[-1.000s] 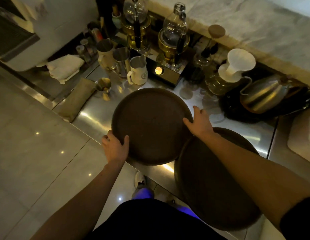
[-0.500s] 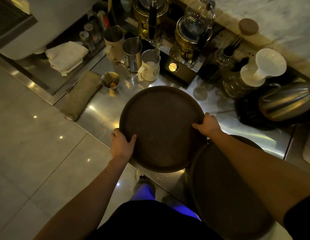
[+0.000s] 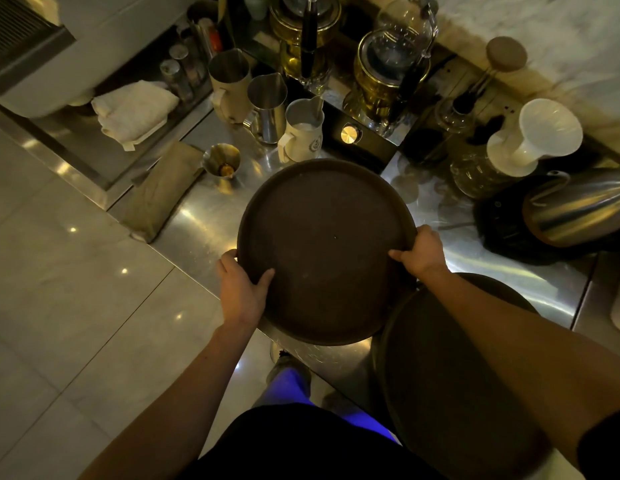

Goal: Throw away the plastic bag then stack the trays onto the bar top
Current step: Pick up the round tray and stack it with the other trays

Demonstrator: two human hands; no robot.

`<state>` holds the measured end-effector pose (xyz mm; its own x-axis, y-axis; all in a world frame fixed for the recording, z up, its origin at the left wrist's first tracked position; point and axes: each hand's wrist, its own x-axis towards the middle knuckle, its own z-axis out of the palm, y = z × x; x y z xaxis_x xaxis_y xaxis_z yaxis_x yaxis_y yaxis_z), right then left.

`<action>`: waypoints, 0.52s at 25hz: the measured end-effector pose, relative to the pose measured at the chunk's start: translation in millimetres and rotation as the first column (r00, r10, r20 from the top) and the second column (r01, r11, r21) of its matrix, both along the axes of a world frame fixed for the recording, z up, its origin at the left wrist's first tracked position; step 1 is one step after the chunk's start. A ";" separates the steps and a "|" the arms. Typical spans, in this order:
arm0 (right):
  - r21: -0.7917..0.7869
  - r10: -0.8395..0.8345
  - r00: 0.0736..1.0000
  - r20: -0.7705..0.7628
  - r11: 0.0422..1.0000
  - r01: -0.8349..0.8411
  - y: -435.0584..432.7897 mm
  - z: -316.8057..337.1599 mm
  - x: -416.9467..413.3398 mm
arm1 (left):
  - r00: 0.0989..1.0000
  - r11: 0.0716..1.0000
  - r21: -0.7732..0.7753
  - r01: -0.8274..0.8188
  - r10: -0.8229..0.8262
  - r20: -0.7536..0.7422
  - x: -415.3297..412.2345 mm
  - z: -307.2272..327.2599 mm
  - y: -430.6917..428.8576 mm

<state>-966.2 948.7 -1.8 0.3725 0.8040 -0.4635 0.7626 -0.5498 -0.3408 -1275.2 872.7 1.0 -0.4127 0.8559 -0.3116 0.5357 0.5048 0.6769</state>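
Observation:
I hold a round dark brown tray (image 3: 322,251) over the steel counter (image 3: 197,230), in the middle of the view. My left hand (image 3: 241,289) grips its near left rim, thumb on top. My right hand (image 3: 421,252) grips its right rim. A second round dark tray (image 3: 450,393) lies lower right, partly under my right forearm and overhanging the counter's front edge. The marble bar top (image 3: 543,26) runs along the top right. No plastic bag is in view.
Behind the held tray stand metal and white pitchers (image 3: 301,129), a small steel jigger cup (image 3: 222,162), two glass siphon brewers (image 3: 384,74), a white dripper on a glass carafe (image 3: 533,140) and a steel kettle (image 3: 578,206). Folded cloths (image 3: 135,110) lie left. Tiled floor is at left.
The held tray has come nearer and a little to the right, and looks raised off the counter. Both hands keep their grip on its rim. The view has shifted closer to the counter.

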 end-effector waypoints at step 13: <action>0.203 0.091 0.995 -0.044 0.976 -0.080 8.0 25.9 -20.4 | 0.998 0.990 0.126 -0.056 0.061 -0.034 -13.0 15.9 -4.4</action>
